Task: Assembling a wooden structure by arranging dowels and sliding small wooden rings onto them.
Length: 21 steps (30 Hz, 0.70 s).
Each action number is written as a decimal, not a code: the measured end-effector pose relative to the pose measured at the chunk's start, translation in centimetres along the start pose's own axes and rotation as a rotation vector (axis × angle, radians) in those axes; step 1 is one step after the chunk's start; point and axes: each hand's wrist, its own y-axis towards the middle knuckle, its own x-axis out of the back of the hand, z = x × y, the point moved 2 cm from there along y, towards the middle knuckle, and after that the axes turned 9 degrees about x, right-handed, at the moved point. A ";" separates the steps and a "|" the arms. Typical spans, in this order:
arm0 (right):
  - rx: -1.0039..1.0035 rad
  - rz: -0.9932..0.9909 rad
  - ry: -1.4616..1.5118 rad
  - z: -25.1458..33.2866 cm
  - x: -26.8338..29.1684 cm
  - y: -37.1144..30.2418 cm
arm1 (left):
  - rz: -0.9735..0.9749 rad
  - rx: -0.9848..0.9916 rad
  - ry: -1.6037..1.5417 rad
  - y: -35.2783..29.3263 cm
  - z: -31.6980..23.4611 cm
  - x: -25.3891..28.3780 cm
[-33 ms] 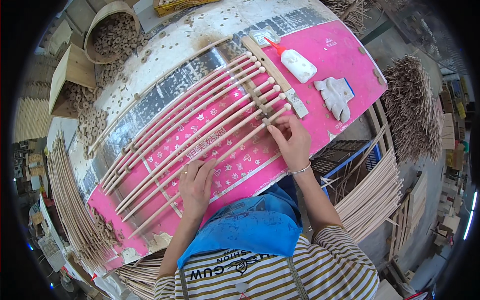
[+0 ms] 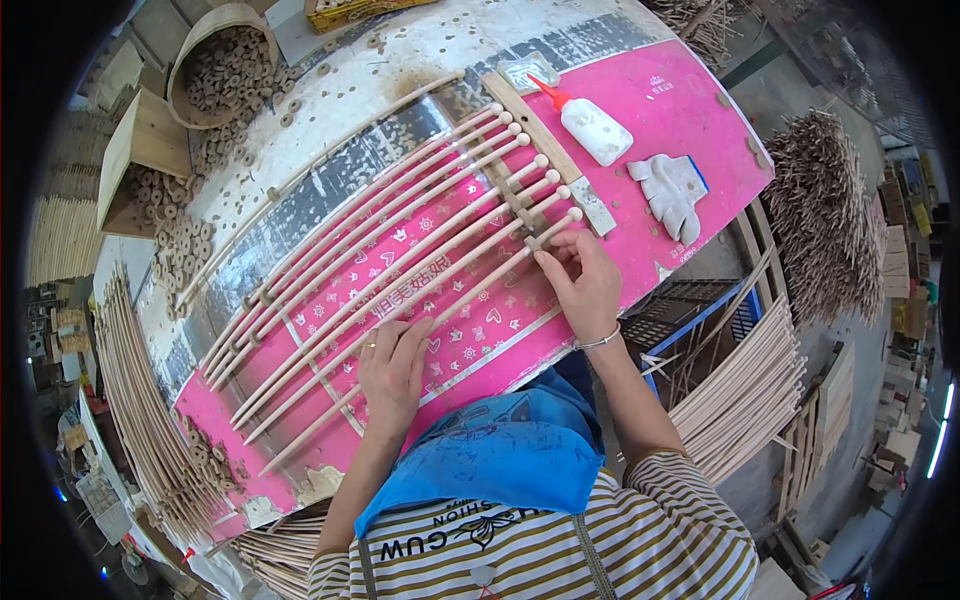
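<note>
Left hand [image 2: 392,368] held the nearest ball-tipped rod [image 2: 480,288] over the pink sheet [image 2: 690,110]; right hand [image 2: 582,285], fingers narrowly spaced, lay by its ring [image 2: 532,243], grip indeterminable; nothing had visibly shifted, so rod placement stood unaltered

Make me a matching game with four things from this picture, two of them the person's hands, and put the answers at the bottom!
Column one:
1. bottle
2. glove
3. left hand
4. right hand

Column two:
A. close to the ball end of the rod nearest the person
B. white with a red tip
C. around the middle of that same rod
D. pale, with a blue edge

Right pairs: 1-B, 2-D, 3-C, 4-A
</note>
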 end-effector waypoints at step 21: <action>0.164 -0.063 -0.116 -0.9 -0.4 0.9 | -0.056 -0.082 0.137 0.8 0.6 -1.6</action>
